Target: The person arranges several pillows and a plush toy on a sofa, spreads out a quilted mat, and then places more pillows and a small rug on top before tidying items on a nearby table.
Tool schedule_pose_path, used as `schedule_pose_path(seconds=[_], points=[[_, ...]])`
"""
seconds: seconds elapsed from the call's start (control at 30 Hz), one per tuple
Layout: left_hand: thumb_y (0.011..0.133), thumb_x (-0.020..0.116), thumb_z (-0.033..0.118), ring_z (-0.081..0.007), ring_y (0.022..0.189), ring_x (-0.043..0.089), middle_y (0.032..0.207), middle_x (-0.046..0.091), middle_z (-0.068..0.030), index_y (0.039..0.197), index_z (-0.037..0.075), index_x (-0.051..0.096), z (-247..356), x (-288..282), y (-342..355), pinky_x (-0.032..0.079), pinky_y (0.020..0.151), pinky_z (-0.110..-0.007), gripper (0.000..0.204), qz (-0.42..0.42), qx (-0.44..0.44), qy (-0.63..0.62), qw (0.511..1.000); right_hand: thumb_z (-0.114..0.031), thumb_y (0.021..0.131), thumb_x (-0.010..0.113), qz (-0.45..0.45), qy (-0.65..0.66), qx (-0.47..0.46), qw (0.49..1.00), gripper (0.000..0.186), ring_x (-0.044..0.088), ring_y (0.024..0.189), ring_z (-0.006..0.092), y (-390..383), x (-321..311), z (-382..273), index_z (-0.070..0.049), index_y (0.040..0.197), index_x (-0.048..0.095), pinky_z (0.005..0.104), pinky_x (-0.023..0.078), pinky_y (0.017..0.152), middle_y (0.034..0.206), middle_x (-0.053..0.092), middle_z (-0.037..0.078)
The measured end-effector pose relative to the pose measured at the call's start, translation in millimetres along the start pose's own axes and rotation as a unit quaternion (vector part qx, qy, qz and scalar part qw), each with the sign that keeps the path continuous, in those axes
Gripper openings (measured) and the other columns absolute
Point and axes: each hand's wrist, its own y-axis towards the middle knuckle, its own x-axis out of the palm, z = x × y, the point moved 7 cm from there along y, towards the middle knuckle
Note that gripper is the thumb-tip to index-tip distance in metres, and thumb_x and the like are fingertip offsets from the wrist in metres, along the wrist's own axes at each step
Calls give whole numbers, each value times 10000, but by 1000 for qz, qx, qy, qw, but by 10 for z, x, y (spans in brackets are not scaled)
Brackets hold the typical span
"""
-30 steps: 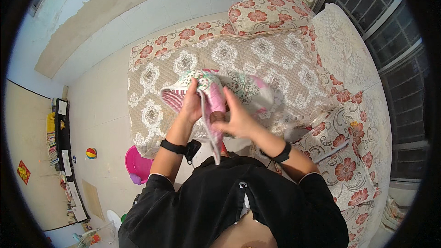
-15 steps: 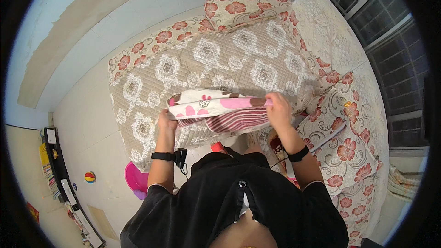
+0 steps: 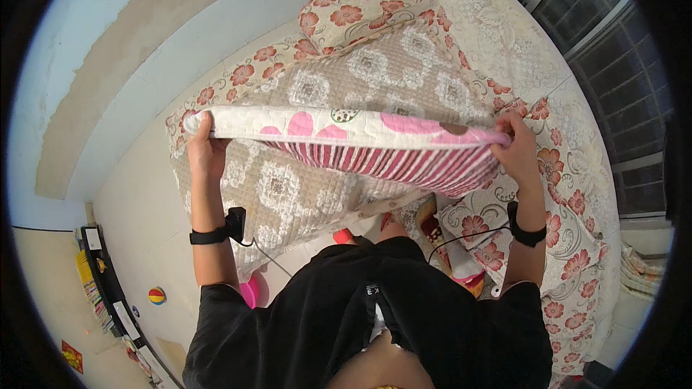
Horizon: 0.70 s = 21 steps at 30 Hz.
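Note:
A quilted cloth (image 3: 353, 130), white with pink and brown shapes on one face and magenta stripes on the other, is stretched sideways in midair over a padded mat. My left hand (image 3: 205, 144) grips its left end, thumb over the white band. My right hand (image 3: 515, 145) is closed on the pink right end. Beneath it lies the beige quilted mat (image 3: 288, 209) with white lace-like motifs.
Floral padded seating (image 3: 562, 259) runs along the back and right beside barred windows (image 3: 591, 86). A pink tub (image 3: 249, 292), partly hidden by my body, and a striped ball (image 3: 157, 295) are on the floor. A black-and-white shelf (image 3: 108, 281) stands at far left.
The bunched cloth has been pulled out into a long, taut band. My hands have moved wide apart, left and right, and risen in the picture with it.

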Motion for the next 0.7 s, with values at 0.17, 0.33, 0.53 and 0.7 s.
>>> schedule_pose_path(seconds=[0.17,0.33,0.53,0.7], points=[[887,533,348,-215,730,602,838,583,-95,1001,24,542,-1125,138,765,538,617,-380,344,13,-188,274,943,-45,769,591,-30,-50,61,996,170,602,793,259,698,168,1322,-31,935,556,362,478,705,839,611,136],[873,515,398,-228,763,574,897,566,-96,1035,26,533,-1944,688,1169,512,658,-420,406,-4,-247,394,885,-101,859,522,-139,-232,64,961,120,606,839,289,1448,457,2117,-38,935,591,414,481,727,901,628,137],[917,472,376,-216,984,518,1103,504,-121,1150,14,478,-1256,1710,1934,493,755,-380,431,28,-30,223,974,-156,885,478,119,-160,48,979,244,591,865,345,2839,-303,2253,-72,1076,603,433,470,754,997,625,155],[946,438,317,-184,965,563,1139,536,-110,1225,36,446,-738,2414,1634,495,815,-329,396,-1,112,118,987,-33,844,467,205,132,-31,969,284,600,870,251,3288,-954,2323,-81,1078,620,304,450,722,1032,618,134]])
